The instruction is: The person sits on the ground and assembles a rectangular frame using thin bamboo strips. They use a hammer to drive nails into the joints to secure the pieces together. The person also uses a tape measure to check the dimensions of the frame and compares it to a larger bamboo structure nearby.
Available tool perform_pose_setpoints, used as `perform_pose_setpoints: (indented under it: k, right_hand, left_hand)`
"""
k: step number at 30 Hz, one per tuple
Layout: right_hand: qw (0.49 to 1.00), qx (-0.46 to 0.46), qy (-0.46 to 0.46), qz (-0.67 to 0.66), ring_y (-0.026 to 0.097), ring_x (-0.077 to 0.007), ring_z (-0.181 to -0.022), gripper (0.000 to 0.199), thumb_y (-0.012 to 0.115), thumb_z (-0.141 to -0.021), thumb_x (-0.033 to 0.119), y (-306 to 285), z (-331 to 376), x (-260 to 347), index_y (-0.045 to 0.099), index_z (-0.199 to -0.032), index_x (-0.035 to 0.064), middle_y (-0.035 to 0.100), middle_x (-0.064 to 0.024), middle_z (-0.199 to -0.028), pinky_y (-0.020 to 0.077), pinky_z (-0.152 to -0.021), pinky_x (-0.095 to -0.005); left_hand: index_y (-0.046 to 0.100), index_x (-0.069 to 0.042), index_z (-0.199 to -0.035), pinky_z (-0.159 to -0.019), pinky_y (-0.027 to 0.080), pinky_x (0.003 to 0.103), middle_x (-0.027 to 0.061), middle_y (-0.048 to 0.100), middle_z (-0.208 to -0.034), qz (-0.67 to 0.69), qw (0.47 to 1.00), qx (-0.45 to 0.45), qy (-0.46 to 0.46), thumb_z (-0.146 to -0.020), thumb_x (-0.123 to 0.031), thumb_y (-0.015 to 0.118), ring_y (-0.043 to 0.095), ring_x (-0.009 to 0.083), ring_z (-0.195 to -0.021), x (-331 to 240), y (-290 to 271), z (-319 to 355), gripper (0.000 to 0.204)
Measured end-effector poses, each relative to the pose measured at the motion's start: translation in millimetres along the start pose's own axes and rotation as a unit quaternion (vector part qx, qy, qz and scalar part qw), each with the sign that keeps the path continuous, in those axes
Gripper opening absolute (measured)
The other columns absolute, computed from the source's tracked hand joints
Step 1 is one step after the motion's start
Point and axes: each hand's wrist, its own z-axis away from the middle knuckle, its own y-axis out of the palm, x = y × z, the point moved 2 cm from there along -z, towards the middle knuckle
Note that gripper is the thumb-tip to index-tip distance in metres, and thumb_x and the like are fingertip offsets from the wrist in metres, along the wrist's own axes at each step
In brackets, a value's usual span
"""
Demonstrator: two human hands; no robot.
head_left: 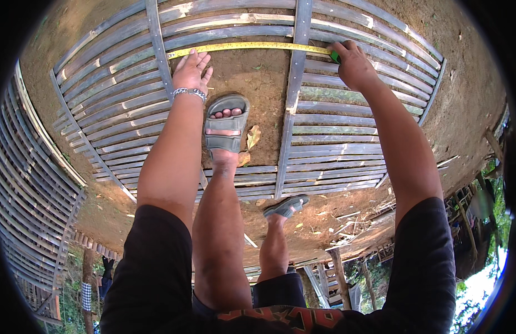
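A yellow tape measure blade [241,46] is drawn out across the gap in a slatted bamboo panel [296,67] lying on the ground. My right hand [355,65] is closed round the green tape measure case [335,57], over the slats right of the gap. At the blade's left end, by the left upright strip [159,44], my left hand [192,71] is turned partly palm up with its fingers spread. Its fingertips lie at the blade's lower edge; whether the thumb touches the blade I cannot tell.
My sandalled foot [226,119] stands on bare soil inside the gap, beside dry leaves [253,136]. The other sandal [287,206] is below the panel's near edge. Another slatted bamboo structure [32,183] rises at far left. Wood scraps [347,225] litter the ground at lower right.
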Motion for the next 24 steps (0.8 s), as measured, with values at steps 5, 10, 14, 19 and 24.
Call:
perform_pose_setpoints:
  k: [5,10,14,19,24]
  right_hand:
    - [1.000,0.000,0.017,0.006,0.047,-0.0371,-0.137,0.066,0.059,-0.086,-0.007,0,0,2,0.051,-0.143,0.0257,0.046,-0.0129,-0.145,0.0519,-0.107,-0.0481]
    - [1.000,0.001,0.019,0.011,0.046,-0.0377,-0.137,0.067,0.058,-0.087,-0.007,3,-3,1,0.050,-0.145,0.0261,0.045,-0.0131,-0.146,0.0515,-0.108,-0.0484]
    - [1.000,-0.011,0.017,0.006,0.047,-0.0375,-0.137,0.065,0.058,-0.087,-0.006,2,-2,5,0.050,-0.144,0.0260,0.046,-0.0131,-0.145,0.0514,-0.108,-0.0484]
    - [0.999,-0.041,0.021,-0.017,0.047,-0.0369,-0.136,0.058,0.060,-0.088,-0.003,-4,32,6,0.052,-0.138,0.0242,0.047,-0.0128,-0.143,0.0517,-0.107,-0.0483]
    - [0.981,0.068,0.042,-0.174,0.047,-0.0368,-0.136,0.055,0.060,-0.087,0.002,61,176,14,0.054,-0.137,0.0240,0.048,-0.0148,-0.139,0.0483,-0.109,-0.0476]
  left_hand:
    - [0.051,-0.010,-0.135,-0.108,0.042,0.050,0.0097,0.064,-0.133,0.000,1.000,0.004,-0.003,-0.099,-0.030,0.071,0.058,0.0251,-0.130,1,-1,-1,0.046]
    - [0.051,-0.010,-0.137,-0.108,0.042,0.050,0.0094,0.064,-0.134,0.000,1.000,0.005,-0.003,-0.099,-0.031,0.071,0.058,0.0250,-0.129,2,-1,-3,0.048]
    - [0.051,-0.010,-0.137,-0.108,0.042,0.050,0.0093,0.064,-0.133,-0.004,1.000,0.008,0.002,-0.099,-0.031,0.070,0.058,0.0247,-0.129,-1,-2,-1,0.047]
    - [0.052,-0.009,-0.135,-0.103,0.047,0.048,0.0102,0.063,-0.132,-0.005,1.000,0.009,0.005,-0.101,-0.028,0.068,0.059,0.0255,-0.128,-2,0,35,0.042]
    - [0.056,-0.010,-0.122,-0.095,0.052,0.044,0.0105,0.063,-0.127,-0.102,0.993,0.055,-0.035,-0.098,-0.023,0.070,0.062,0.0247,-0.119,-17,-48,106,0.031]
